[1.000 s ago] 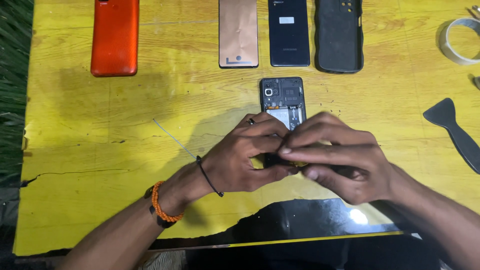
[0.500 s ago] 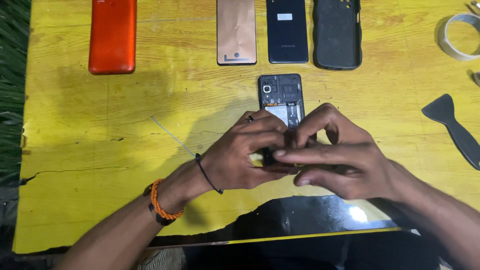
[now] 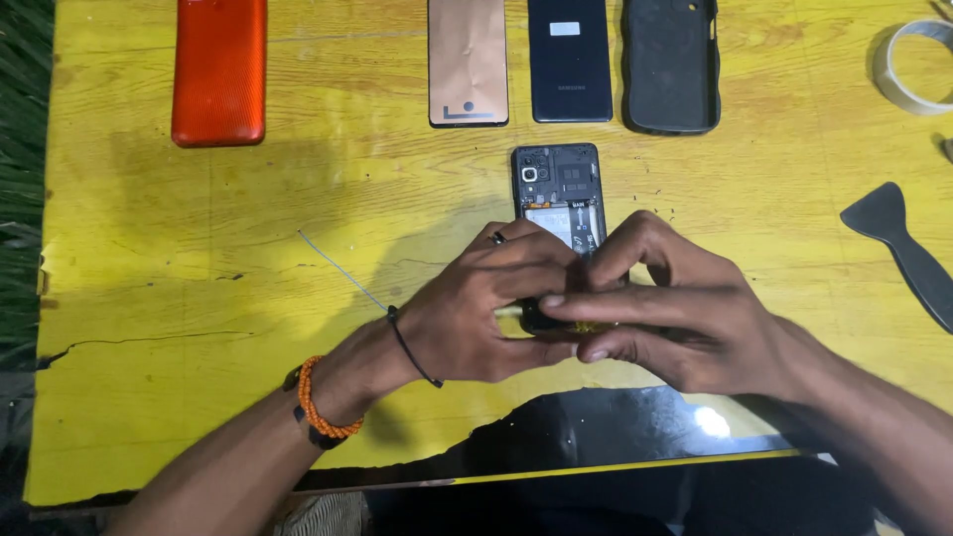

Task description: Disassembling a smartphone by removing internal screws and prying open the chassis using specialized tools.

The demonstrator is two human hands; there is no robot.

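Observation:
An opened black phone (image 3: 559, 192) with its back cover off lies on the yellow wooden table (image 3: 199, 298), its camera and inner parts showing at the top. My left hand (image 3: 486, 308) and my right hand (image 3: 665, 313) meet over the phone's lower half and hide it. Fingers of both hands pinch the lower end of the phone, where a small yellowish part shows between them. My left wrist wears an orange bead band and a thin black cord.
Along the far edge lie a red phone cover (image 3: 219, 69), a copper-coloured back panel (image 3: 468, 62), a dark blue phone (image 3: 569, 60) and a black case (image 3: 670, 65). A tape roll (image 3: 913, 65) and a black pry tool (image 3: 908, 253) sit at the right. A glass panel (image 3: 596, 427) lies at the near edge.
Both hands stay on the phone's lower end; the right fingers have shifted slightly across it. The camera view has drifted a little.

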